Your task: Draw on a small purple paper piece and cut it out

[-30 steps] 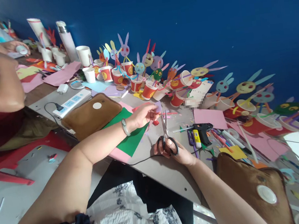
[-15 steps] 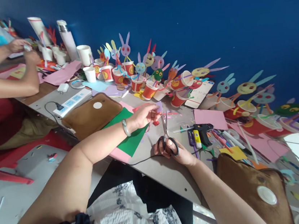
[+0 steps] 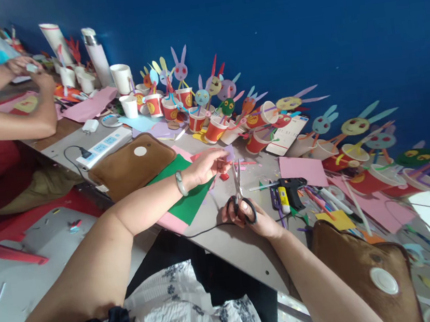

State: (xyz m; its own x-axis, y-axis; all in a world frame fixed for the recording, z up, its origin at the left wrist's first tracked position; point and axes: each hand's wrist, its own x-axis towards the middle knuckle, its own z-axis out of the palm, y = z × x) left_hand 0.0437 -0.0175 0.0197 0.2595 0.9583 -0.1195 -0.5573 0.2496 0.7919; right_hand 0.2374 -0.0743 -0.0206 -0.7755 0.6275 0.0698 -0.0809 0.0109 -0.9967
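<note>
Scissors (image 3: 238, 185) are located in the right hand (image 3: 254, 221), which is closed around the black handles; blades slightly parted, directed away from that hand, tips just beside the left hand (image 3: 208, 167). Left fingers are bunched; whether they pinch a small piece cannot be determined. Green paper (image 3: 188, 205) lies beneath the left wrist. Right of the right hand: glue gun (image 3: 294, 193) and yellow glue stick (image 3: 283, 199). Beyond both hands: red paper cups (image 3: 216, 129) bearing long-eared figures (image 3: 228, 107).

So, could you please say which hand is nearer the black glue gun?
Right. The right hand, holding scissors, is close by, left of the glue gun; the left hand is farther left.
</note>
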